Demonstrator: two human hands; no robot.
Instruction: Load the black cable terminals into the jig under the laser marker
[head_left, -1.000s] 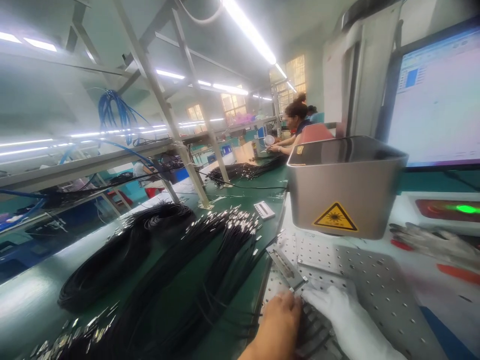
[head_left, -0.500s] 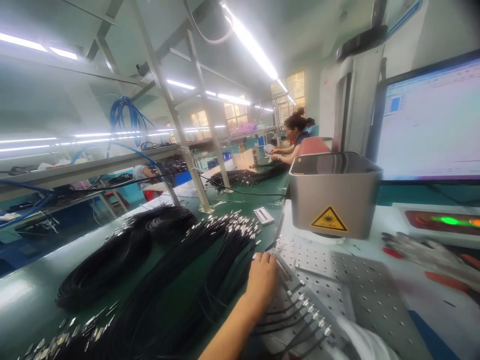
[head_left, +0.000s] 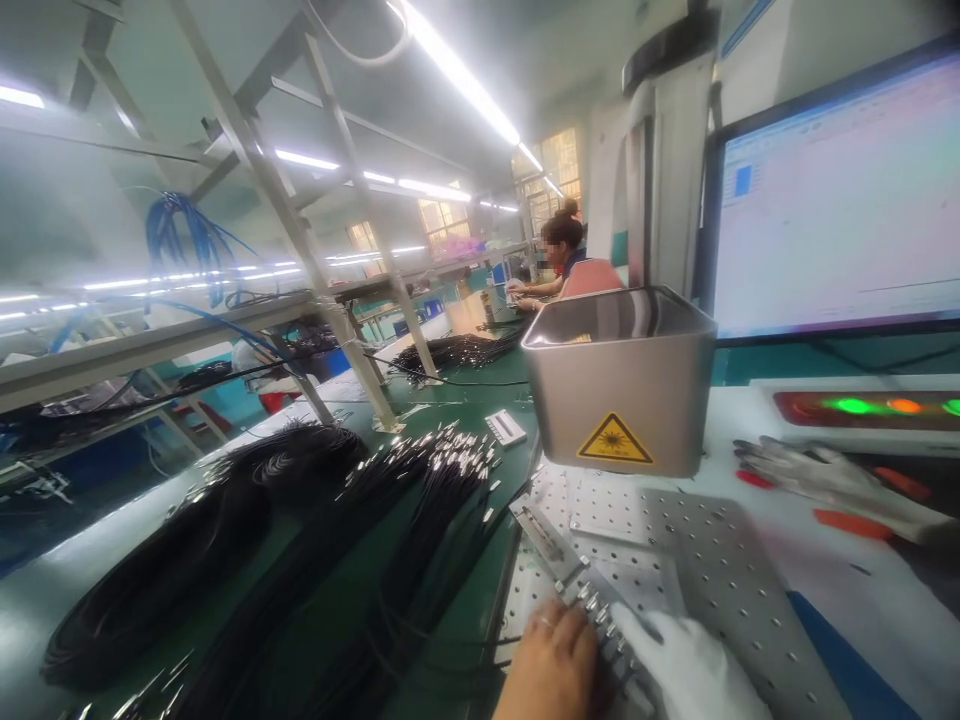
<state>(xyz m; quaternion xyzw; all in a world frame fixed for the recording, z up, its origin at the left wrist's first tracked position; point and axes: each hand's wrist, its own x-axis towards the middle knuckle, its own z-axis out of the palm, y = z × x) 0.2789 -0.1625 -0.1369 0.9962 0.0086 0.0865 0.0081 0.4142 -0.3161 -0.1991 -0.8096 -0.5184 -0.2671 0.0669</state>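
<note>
A narrow metal fixture (head_left: 547, 540) lies at a slant on the perforated plate, with a row of silver cable connectors (head_left: 596, 605) along it. My bare left hand (head_left: 551, 660) is at the left side of this row, fingers curled over the black cables beside the connectors. Its fingertips are partly hidden. My right hand (head_left: 697, 665), in a white glove, is closed at the fixture's right edge, with thumb and finger close to the connectors. Black cables (head_left: 495, 643) run out leftward from under my left hand.
Bundles of black cables (head_left: 300, 560) cover the green table at left. A metal box with a laser warning sign (head_left: 619, 400) stands behind the perforated plate (head_left: 735, 600). Grey gloves (head_left: 825, 480), a monitor (head_left: 832, 200) and a lit panel (head_left: 870, 405) are at right. Another person (head_left: 562, 250) sits farther back.
My left hand has come back from the fixture's far end to the row of connectors. My gloved right hand shows more beside the fixture. The view has swung right.
</note>
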